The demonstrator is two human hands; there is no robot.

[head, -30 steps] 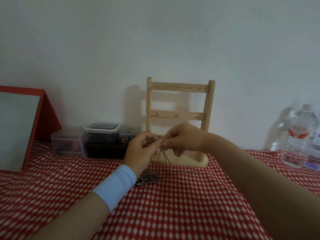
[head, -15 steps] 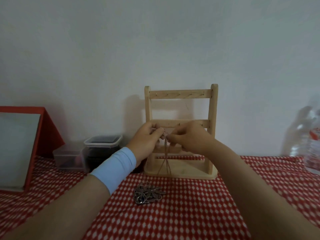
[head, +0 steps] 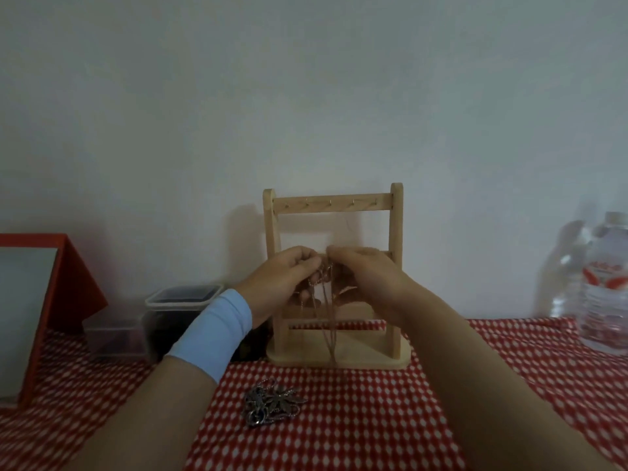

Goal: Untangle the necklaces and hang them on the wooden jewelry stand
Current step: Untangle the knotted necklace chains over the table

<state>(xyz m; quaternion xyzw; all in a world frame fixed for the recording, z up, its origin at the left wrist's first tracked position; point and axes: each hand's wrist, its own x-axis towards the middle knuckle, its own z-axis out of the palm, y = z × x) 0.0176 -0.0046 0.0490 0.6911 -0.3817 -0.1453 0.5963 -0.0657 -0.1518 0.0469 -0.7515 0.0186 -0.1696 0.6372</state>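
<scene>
A wooden jewelry stand [head: 397, 232] with hooked rails stands against the wall at the table's middle. My left hand [head: 283, 282] and my right hand [head: 365, 270] meet in front of its middle rail, both pinching the top of a thin necklace chain [head: 328, 321]. The chain hangs in a loop down to the stand's base. A tangled pile of silver necklaces [head: 272, 402] with a leaf-shaped pendant lies on the cloth in front of the stand, untouched.
The table wears a red-and-white checked cloth [head: 356, 419]. Clear plastic boxes [head: 180, 307] sit left of the stand. A red-framed board [head: 40, 300] leans at the far left. A water bottle [head: 605, 287] stands at the right edge.
Both hands have risen with the chain from low over the table to the stand's middle rail. The chain's loop has lifted off the cloth and now hangs straight.
</scene>
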